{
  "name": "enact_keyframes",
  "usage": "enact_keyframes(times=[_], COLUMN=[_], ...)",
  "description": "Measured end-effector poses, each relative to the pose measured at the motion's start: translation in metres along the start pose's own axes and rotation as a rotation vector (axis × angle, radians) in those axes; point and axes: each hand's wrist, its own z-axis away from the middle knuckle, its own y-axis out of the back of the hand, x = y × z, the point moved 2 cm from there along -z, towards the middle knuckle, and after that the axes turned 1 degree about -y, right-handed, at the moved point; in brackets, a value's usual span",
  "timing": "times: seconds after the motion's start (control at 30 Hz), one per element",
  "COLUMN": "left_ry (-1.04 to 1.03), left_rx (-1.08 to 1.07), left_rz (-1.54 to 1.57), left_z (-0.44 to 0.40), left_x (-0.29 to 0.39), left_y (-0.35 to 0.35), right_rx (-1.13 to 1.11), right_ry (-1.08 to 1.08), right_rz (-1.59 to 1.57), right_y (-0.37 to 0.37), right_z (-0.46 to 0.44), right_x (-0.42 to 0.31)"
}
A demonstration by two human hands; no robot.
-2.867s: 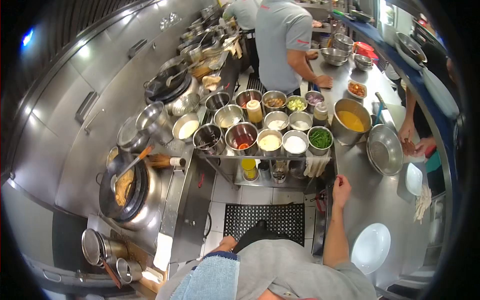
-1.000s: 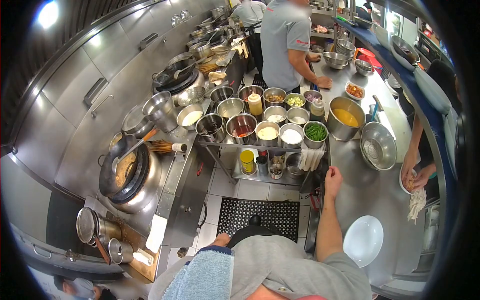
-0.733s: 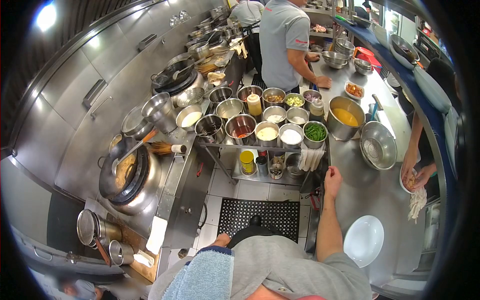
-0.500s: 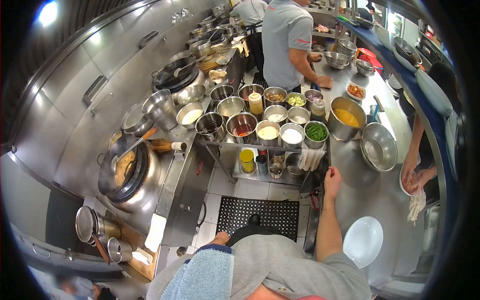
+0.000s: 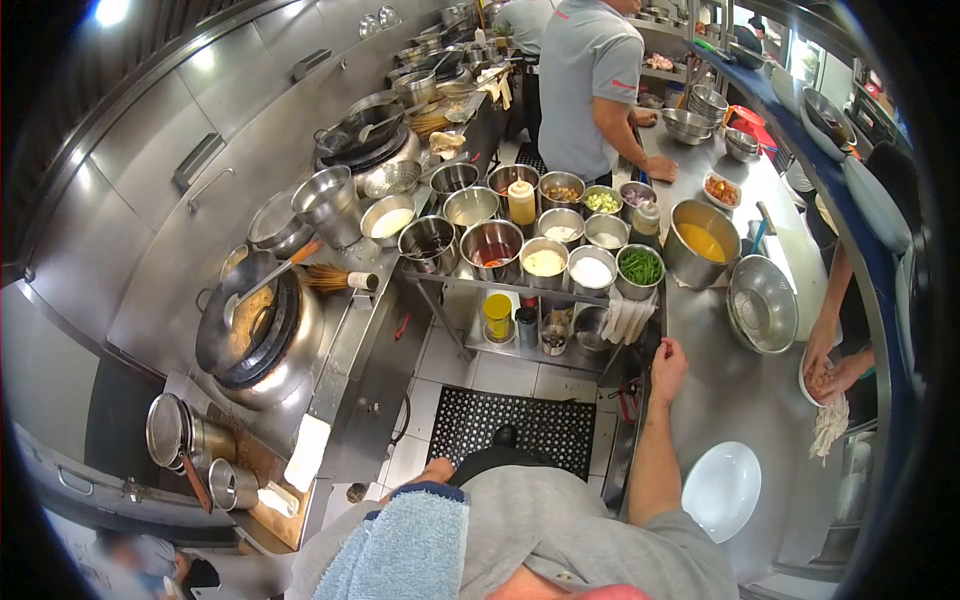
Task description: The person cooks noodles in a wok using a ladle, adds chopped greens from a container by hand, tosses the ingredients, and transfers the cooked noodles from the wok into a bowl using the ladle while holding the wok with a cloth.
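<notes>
from my screen i count one steel counter [image 5: 720,395] at right, one blue towel [image 5: 415,540], one oval plate [image 5: 722,490] on that counter, two small white bowls [image 5: 803,383], and the wearer's right hand [image 5: 668,366] and left hand [image 5: 434,472]. since the first frame, the nearer bowl has come under a co-worker's hands [image 5: 850,375]. the plate looks white and glossy, just beside the right forearm [image 5: 655,455]. right fingers curl together; left ones, i cannot tell.
</notes>
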Motion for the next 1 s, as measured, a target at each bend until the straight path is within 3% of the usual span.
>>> enact_keyframes(times=[0.4,0.73,0.87,1.0], left_ry=[-0.068,-0.016,0.168,0.17], left_rx=[-0.011,-0.042,0.019,0.042], left_rz=[-0.045,0.093,0.325,0.312], left_z=[0.0,-0.002,0.027,0.016], left_x=[0.003,0.003,0.02,0.016], left_y=[0.01,0.028,0.062,0.056], right_rx=[-0.001,0.011,0.005,0.025], right_ry=[0.013,0.022,0.003,0.029], right_rz=[0.009,-0.007,-0.003,0.006], right_y=[0.0,-0.005,-0.007,-0.01], right_z=[0.0,-0.003,-0.002,-0.004], right_x=[0.002,0.01,0.007,0.017])
